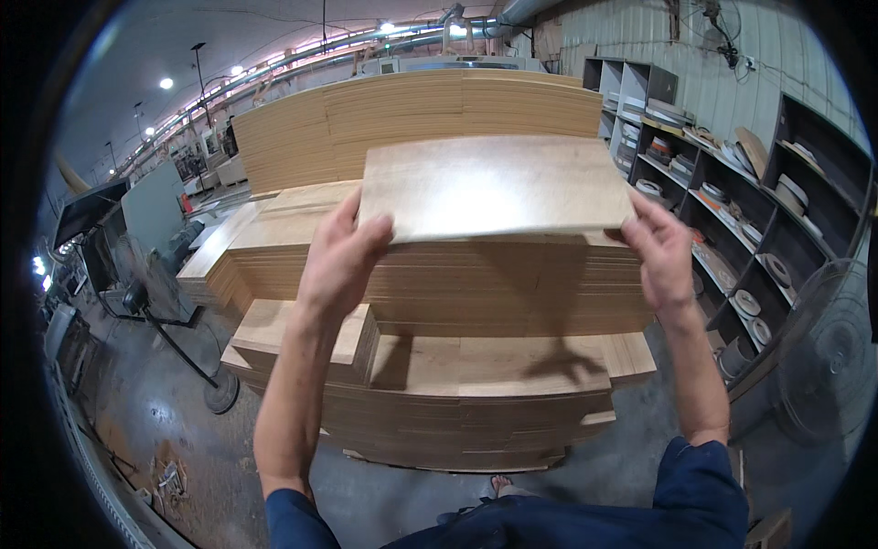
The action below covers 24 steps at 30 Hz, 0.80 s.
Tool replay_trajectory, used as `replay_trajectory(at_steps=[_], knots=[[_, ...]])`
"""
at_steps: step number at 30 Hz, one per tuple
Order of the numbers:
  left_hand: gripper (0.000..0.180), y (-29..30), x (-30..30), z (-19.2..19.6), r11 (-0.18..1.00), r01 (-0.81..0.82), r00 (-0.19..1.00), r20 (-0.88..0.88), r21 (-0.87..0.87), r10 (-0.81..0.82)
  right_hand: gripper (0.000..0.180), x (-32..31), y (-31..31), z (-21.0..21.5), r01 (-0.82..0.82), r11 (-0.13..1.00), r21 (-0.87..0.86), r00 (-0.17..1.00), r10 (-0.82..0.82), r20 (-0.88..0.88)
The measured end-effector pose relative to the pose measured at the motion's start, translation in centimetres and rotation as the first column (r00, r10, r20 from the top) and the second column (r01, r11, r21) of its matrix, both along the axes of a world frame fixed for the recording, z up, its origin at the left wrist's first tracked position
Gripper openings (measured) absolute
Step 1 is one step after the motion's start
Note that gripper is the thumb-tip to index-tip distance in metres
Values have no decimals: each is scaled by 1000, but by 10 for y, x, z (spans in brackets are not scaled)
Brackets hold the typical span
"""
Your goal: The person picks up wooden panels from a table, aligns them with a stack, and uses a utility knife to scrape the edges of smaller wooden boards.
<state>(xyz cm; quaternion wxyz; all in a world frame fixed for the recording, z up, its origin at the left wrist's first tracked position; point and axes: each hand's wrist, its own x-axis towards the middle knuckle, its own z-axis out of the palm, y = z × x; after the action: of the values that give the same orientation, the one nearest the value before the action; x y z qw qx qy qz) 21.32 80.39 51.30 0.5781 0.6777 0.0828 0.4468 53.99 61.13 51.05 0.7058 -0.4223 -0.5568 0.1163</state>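
A rectangular light wood board [494, 188] is held up in front of me, its face shiny under the lamps. My left hand [343, 252] grips its left end, thumb on the near face. At the right end my right hand [657, 252] is closed on the near corner, with the fingers partly hidden behind the board. Below and beyond it rise stepped stacks of similar boards: a middle stack [494, 288], a lower front stack [476, 416] and a tall back stack [393, 119]. A small pile of boards [306, 331] sits on the front stack's left, near my left forearm.
On the right stand dark shelves [773, 215] full of rolls and strips, with a large fan [832, 361] in front. At the left are a pole with a round base [221, 392], a dark monitor [91, 210] and machinery. Debris [169, 476] lies on the grey floor.
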Motion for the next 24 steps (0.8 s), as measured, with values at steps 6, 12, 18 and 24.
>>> replay_trajectory(at_steps=[6, 12, 18, 24], knots=[[62, 61, 113, 94, 945, 19, 999, -47, 326, -4, 37, 120, 57, 79, -3, 1000, 29, 998, 1, 60], [36, 126, 211, 141, 913, -193, 965, -99, 359, 243, 30, 226, 118, 121, 63, 998, 31, 996, -65, 66], [33, 161, 259, 144, 908, -312, 913, -175, 280, 368, 24, 273, 169, 121, 118, 993, -1, 989, -117, 92], [30, 188, 270, 128, 545, -589, 652, -48, 597, 757, 33, 291, 208, 121, 229, 965, -130, 934, -181, 307]])
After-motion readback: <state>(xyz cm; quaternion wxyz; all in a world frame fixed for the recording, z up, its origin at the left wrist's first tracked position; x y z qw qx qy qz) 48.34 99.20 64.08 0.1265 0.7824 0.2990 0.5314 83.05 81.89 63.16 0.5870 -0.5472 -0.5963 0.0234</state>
